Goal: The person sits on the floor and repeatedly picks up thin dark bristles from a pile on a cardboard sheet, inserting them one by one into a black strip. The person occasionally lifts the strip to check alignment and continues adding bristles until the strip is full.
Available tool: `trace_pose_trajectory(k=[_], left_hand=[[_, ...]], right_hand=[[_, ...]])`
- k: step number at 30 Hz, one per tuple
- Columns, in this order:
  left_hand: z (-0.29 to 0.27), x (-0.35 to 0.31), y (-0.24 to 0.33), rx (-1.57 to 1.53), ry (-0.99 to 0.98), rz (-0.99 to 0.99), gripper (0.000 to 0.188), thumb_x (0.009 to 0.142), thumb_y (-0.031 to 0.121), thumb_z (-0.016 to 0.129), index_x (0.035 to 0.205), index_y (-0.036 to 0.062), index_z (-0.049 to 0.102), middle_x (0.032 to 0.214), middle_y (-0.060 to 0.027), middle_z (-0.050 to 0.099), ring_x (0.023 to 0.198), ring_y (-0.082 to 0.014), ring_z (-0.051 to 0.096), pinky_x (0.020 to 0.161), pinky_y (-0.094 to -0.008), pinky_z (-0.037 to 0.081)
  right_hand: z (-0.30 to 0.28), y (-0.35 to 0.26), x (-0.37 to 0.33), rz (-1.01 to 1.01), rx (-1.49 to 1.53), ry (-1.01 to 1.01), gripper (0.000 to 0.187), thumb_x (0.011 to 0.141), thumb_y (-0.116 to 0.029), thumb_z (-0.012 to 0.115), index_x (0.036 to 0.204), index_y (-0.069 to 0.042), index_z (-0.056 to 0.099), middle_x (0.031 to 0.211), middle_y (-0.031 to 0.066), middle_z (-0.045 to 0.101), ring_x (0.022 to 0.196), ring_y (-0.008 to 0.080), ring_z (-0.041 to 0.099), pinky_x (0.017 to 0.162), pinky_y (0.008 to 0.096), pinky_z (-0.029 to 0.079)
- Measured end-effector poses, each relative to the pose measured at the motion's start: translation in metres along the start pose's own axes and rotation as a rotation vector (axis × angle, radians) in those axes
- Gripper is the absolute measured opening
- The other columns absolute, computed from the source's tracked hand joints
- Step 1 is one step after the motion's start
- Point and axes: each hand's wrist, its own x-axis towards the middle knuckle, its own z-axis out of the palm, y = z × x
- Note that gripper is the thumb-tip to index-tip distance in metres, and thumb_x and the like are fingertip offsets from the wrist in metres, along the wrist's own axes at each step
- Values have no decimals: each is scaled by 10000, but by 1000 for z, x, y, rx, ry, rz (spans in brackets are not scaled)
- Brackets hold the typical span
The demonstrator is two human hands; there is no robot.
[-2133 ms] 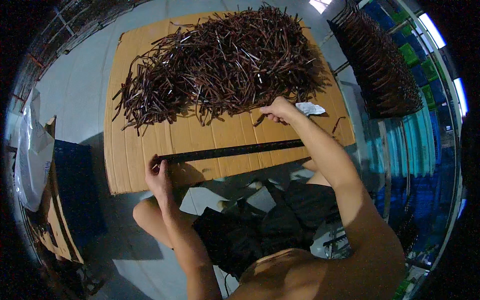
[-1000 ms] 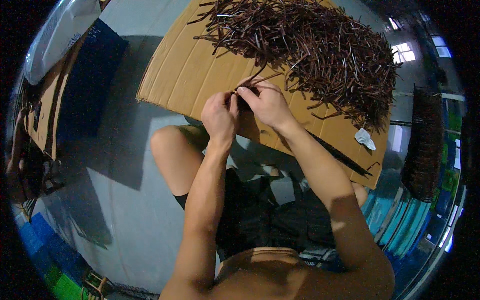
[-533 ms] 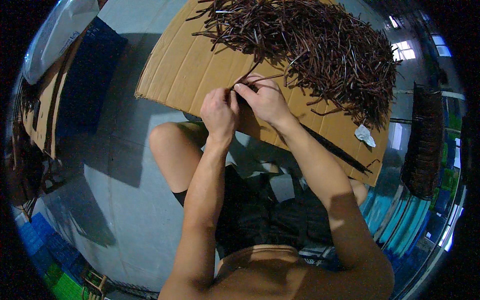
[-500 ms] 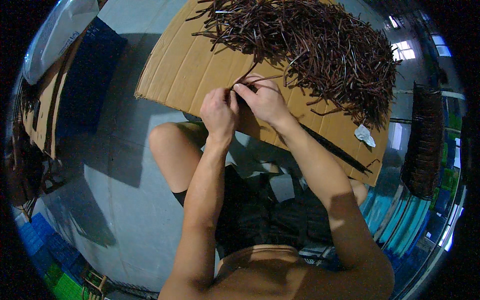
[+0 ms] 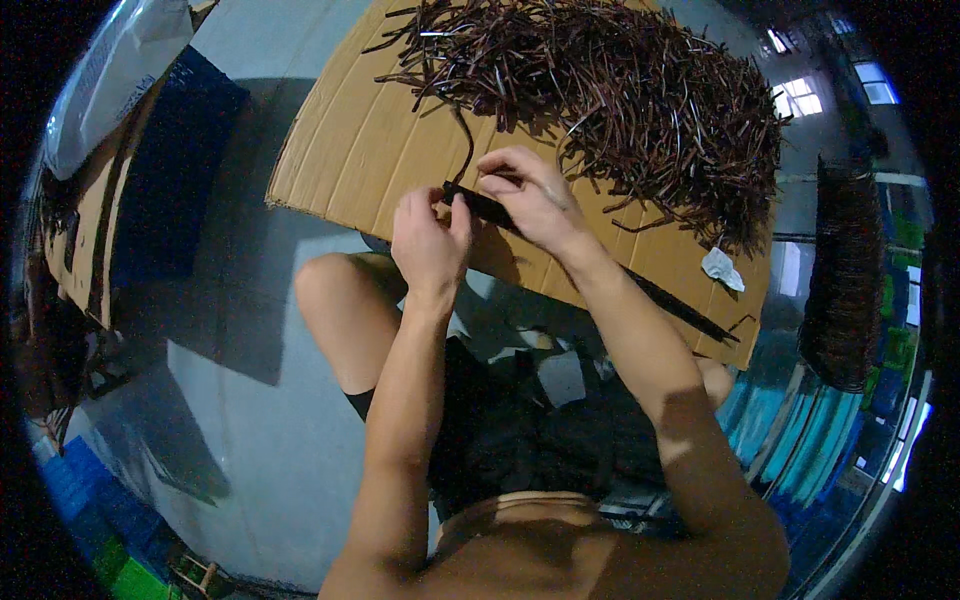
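Note:
A long, dark, narrow bar [image 5: 680, 309] lies slantwise over the cardboard, passing beneath my right forearm. Its near-left end is pinched between the thumb and fingers of my left hand [image 5: 430, 240]. From that end a thin brown strip [image 5: 464, 140] curves up toward a big heap of similar brown strips [image 5: 640, 110]. My right hand [image 5: 540, 205] hovers just right of the bar's end, thumb and fingers curled together; what is between them, if anything, is hidden. The bar's far-right end carries a small bent strip as well.
A large cardboard sheet [image 5: 340, 150] bears the work, with a crumpled white paper [image 5: 722, 269] near its right side. A dark blue box [image 5: 185, 160] stands at left. Dark bundled strips [image 5: 842, 270] hang at right above turquoise stacked pieces [image 5: 800, 440].
My right hand has drawn slightly apart from the left, uncovering the bar's end. The strip there now curves upward, and the one jutting right from my fingers is no longer seen.

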Motion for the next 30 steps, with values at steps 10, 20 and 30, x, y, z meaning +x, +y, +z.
trace_pose_trajectory(k=[10,20,30], left_hand=[[9,-4,6,-23,-9,177,144,817,194,648,824,51,638,789,-109,637,745,-295,618,657,-387,495],[11,-2,5,58,-21,228,134,832,173,606,787,47,602,759,-123,612,717,-305,593,629,-400,473],[10,-3,2,59,-44,207,123,817,167,632,848,49,617,773,-137,617,714,-321,606,625,-391,479]], right_hand=[[-1,-9,-11,239,272,96,126,878,-75,624,980,-2,627,849,24,643,778,109,603,730,242,495],[8,-1,-11,130,173,104,159,836,-121,656,933,4,657,856,105,700,794,160,663,736,289,508],[8,-15,-18,51,-76,102,153,859,-98,627,944,27,651,873,97,691,796,129,650,721,257,507]])
